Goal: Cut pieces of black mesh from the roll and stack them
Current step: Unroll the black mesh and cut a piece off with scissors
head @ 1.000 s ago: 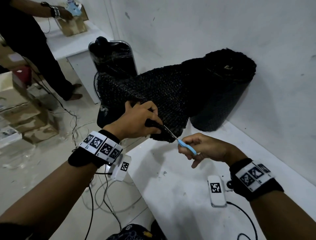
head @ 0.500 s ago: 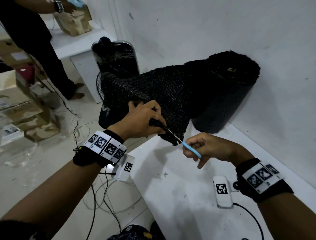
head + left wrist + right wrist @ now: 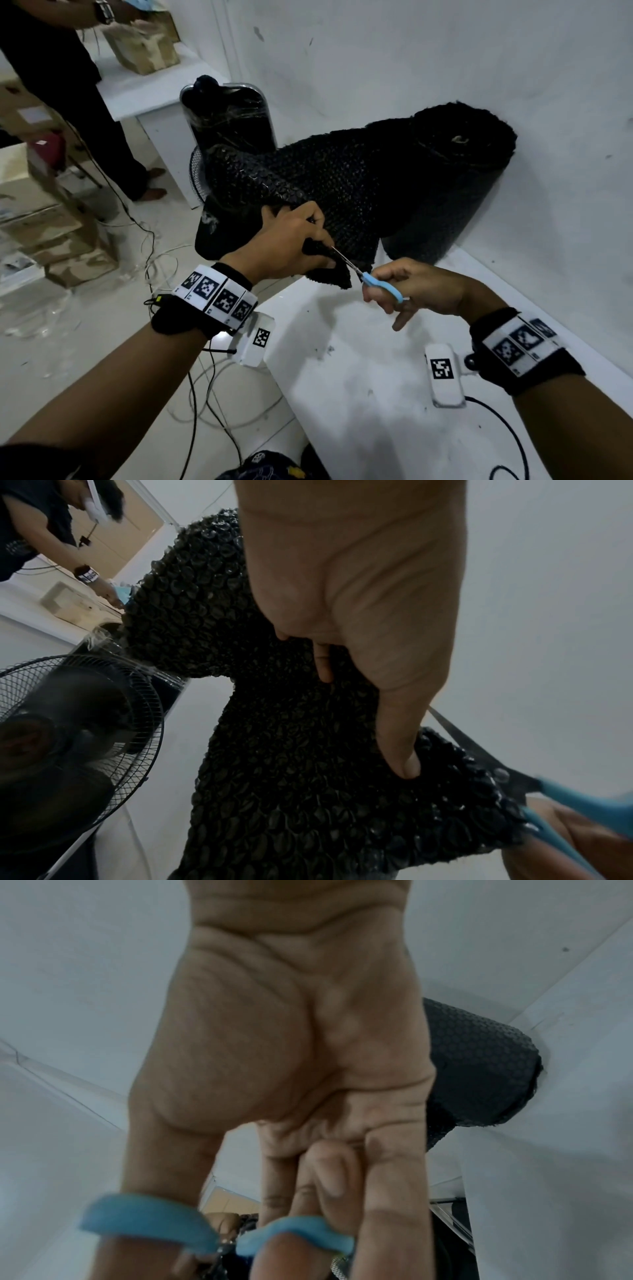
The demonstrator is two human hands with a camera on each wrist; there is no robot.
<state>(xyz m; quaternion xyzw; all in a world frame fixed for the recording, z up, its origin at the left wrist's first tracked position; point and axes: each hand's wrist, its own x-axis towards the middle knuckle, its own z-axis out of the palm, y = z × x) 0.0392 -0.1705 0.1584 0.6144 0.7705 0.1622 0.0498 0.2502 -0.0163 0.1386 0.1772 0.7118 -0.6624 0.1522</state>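
Note:
A thick roll of black mesh [image 3: 459,164] [image 3: 479,1064] leans in the corner on the white table, and a sheet of mesh [image 3: 335,192] [image 3: 291,764] runs from it to the left. My left hand [image 3: 291,246] [image 3: 359,615] grips the sheet's near edge, thumb pressed into the fabric. My right hand [image 3: 411,287] [image 3: 291,1096] holds blue-handled scissors [image 3: 373,281] [image 3: 548,799] [image 3: 212,1229], thumb and finger through the loops. The blades reach into the mesh edge just right of my left thumb.
The white table [image 3: 376,394] stands against a white wall [image 3: 445,51]. A standing fan [image 3: 68,737] and a plastic-wrapped black roll [image 3: 226,116] are behind the mesh. A person [image 3: 68,85] works at another table far left, near cardboard boxes [image 3: 41,212]. Cables [image 3: 205,411] lie on the floor.
The scissors have gone a little further into the mesh edge, closer to my left thumb. Both hands keep their hold.

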